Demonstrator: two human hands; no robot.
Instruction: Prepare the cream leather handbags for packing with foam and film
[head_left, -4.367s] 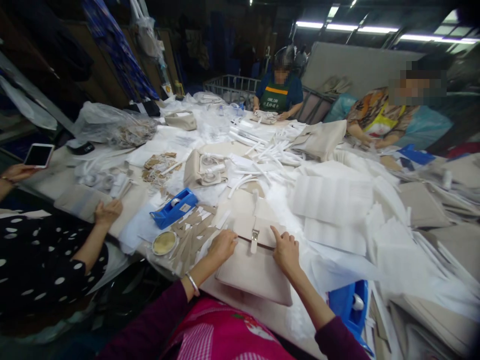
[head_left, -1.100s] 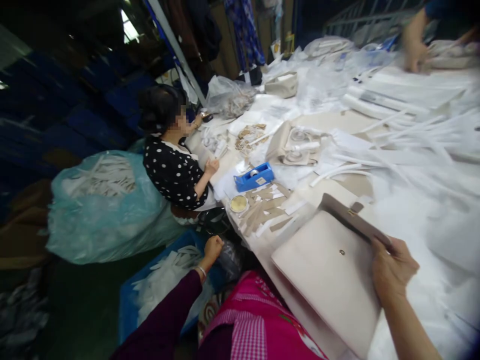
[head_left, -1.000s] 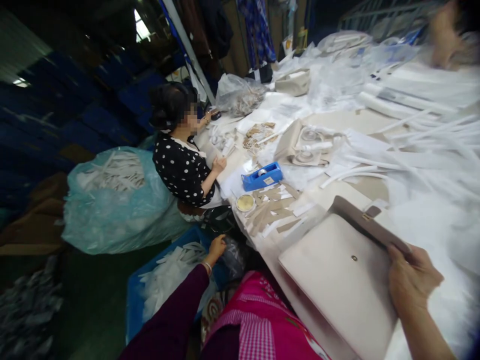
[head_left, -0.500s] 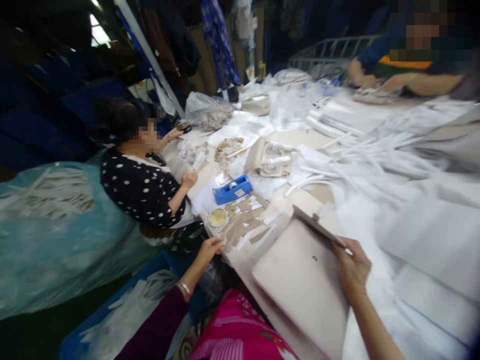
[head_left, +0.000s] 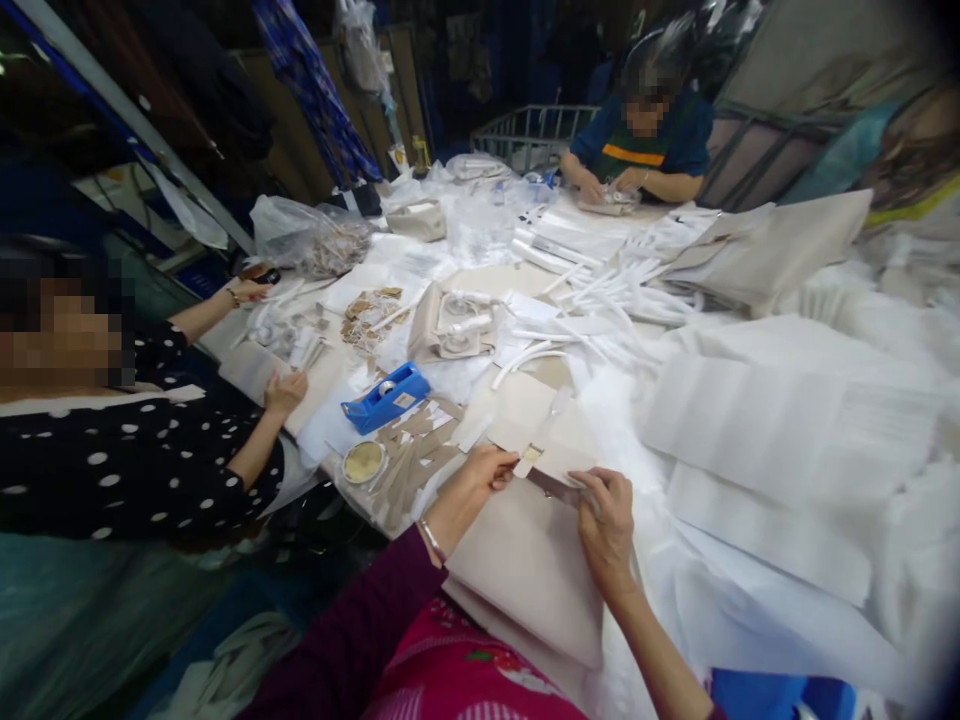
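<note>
Left hand point(head_left: 480, 478) pinches a small white paper strip point(head_left: 527, 462) at the flat beige leather bag point(head_left: 525, 570); right hand point(head_left: 607, 520) clamps its flap edge, blue plastic tape dispenser point(head_left: 386, 397) far left

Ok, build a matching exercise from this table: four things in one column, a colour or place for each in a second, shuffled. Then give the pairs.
Things
1. tape dispenser
2. bag
3. round tin
4. nearest co-worker's top

Colour or place
A. beige, gripped by the left hand and right hand
B. black with white dots
C. blue
D. yellowish inside, near the table edge

Pairs: 1-C, 2-A, 3-D, 4-B
</note>
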